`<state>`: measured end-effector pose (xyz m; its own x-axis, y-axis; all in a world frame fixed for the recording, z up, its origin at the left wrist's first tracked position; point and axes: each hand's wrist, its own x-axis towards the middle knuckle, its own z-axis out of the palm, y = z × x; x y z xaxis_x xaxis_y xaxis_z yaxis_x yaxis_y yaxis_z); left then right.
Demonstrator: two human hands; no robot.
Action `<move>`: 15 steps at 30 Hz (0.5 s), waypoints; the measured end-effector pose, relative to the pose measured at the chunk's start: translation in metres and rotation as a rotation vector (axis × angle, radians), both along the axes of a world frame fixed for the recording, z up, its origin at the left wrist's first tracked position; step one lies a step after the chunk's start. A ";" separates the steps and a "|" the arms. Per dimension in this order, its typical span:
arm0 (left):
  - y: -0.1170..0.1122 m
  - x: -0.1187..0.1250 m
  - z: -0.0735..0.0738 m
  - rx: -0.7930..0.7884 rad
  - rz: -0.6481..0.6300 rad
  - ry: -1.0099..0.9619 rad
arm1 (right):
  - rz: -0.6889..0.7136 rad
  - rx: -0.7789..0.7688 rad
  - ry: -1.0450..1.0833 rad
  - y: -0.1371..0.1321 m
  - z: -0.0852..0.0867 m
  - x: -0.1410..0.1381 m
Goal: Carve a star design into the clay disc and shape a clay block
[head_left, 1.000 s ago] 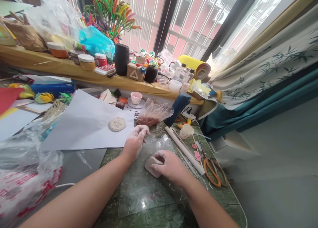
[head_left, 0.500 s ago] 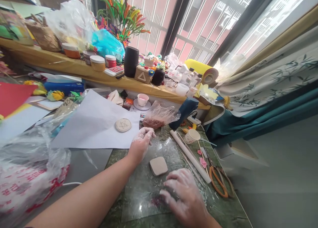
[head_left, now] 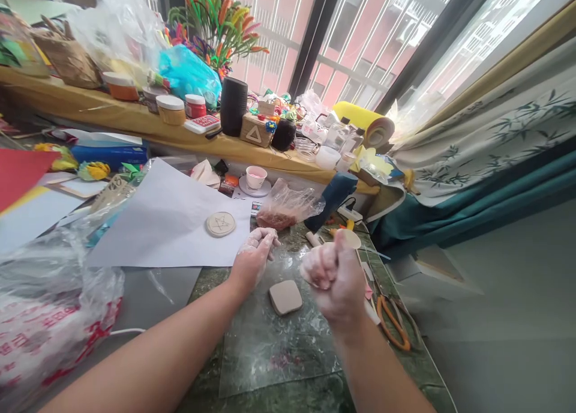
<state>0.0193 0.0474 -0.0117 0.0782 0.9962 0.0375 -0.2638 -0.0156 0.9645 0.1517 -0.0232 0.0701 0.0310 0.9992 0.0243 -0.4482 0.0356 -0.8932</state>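
A flat, rounded-square slab of pale clay lies on a clear glass sheet over the green marble table. My right hand is raised above and to the right of the slab, clenched in a fist and dusted white, with nothing visible in it. My left hand rests on the far left edge of the glass with its fingers curled together; whatever it may hold is hidden. A round clay disc with a star pattern sits on white paper just left of my left hand.
A white rolling rod, a paper cup and orange scissors lie to the right. A plastic bag of reddish material sits behind. A crinkled plastic bag fills the left foreground. A cluttered shelf runs along the window.
My right hand left the clay slab, swept down over the near glass, then lifted into a fist to the slab's right. My left hand stayed put.
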 end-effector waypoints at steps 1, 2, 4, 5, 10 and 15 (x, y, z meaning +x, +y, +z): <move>0.000 0.000 0.001 0.007 -0.001 0.009 | -0.001 -0.015 -0.037 0.004 -0.011 -0.007; -0.001 -0.001 0.002 0.012 -0.003 0.021 | 0.037 -0.054 -0.100 0.007 -0.022 -0.014; -0.002 -0.002 0.004 0.018 0.003 0.050 | 0.088 -0.099 -0.166 0.010 -0.041 -0.023; -0.003 -0.002 0.005 0.016 0.011 0.062 | 0.093 -0.098 -0.174 0.011 -0.048 -0.025; -0.003 -0.003 0.007 0.006 0.043 0.053 | 0.089 -0.101 -0.205 0.015 -0.056 -0.028; -0.003 -0.003 0.009 0.017 0.066 0.087 | 0.092 -0.123 -0.220 0.012 -0.066 -0.039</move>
<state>0.0161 0.0440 -0.0023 0.0162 0.9986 0.0501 -0.1768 -0.0465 0.9831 0.1130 -0.0116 0.0037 -0.0528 0.9934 -0.1019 -0.2394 -0.1116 -0.9645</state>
